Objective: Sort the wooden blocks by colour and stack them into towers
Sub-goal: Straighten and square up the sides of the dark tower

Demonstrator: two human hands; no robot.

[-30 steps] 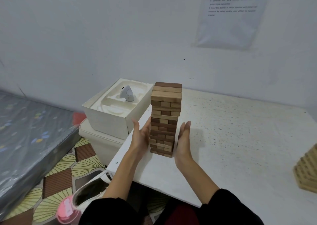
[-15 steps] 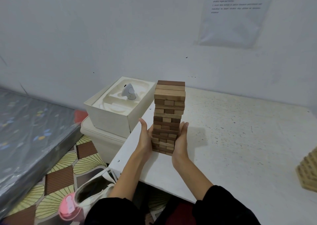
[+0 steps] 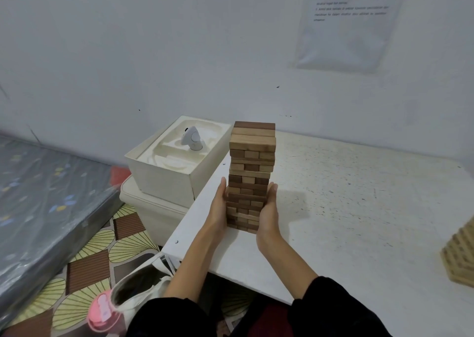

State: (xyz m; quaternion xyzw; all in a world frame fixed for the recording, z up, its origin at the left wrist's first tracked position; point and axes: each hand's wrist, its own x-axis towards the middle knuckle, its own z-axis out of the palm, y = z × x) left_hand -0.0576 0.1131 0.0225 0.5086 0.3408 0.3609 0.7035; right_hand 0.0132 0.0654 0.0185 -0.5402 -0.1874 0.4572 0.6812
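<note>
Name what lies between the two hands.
The lower half of the wooden block tower, left hand and right hand flat against it; head view.

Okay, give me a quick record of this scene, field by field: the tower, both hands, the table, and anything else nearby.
table: white, speckled
tower: upright, dark and light blocks mixed, near table's left edge
left hand: flat against tower's left side, low down
right hand: flat against tower's right side, low down
second stack: pale blocks, right edge of view, cut off
white box: open, just left of the table
</note>
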